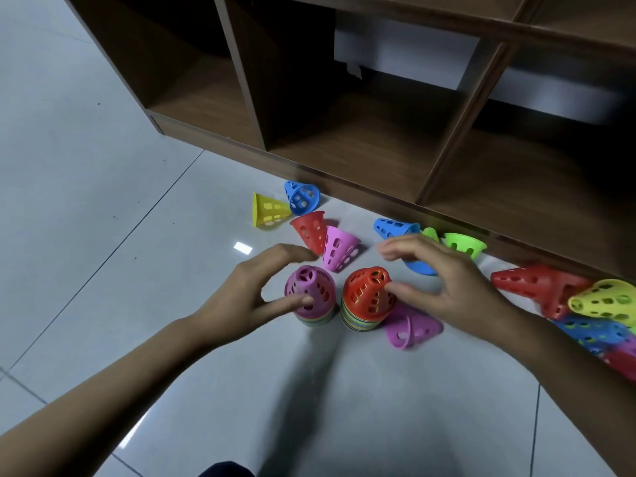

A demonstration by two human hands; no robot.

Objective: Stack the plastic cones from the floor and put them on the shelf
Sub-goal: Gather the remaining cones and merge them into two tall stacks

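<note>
1. Two upright stacks of nested plastic cones at frame centre on the grey tiled floor (103, 166): pink-topped stack (310, 295) on the left, red-topped stack (367, 297) just beside it on the right, the two close but apart.
2. Left hand (247, 294) curled around the pink-topped stack, thumb tip touching its near side, fingers (292, 251) arched above and behind it, not clamped; open grip.
3. Right hand (444, 280) beside the red-topped stack, thumb tip touching its right flank, fingers (399, 246) spread and blurred above it, holding nothing.
4. Loose pink cone (411, 327) lying on its side at lower right of the red-topped stack, partly under the right hand.
5. Above the stacks, lying tipped over: another pink cone (339, 249) touching a red cone (311, 230); further up, a blue cone (303, 197) and a yellow cone (268, 210) side by side.
6. Right of centre, near the shelf foot: a blue cone (394, 227) on its side, a green cone (464, 245) mouth up, a second blue one partly hidden behind the right hand.
7. Right edge of frame: a pile of cones, large red (537, 285), yellow-green (605, 301), blue beneath; exact count impossible to tell.
8. Brown wooden shelf (344, 173) across the upper frame, its open compartments holding no cones.
</note>
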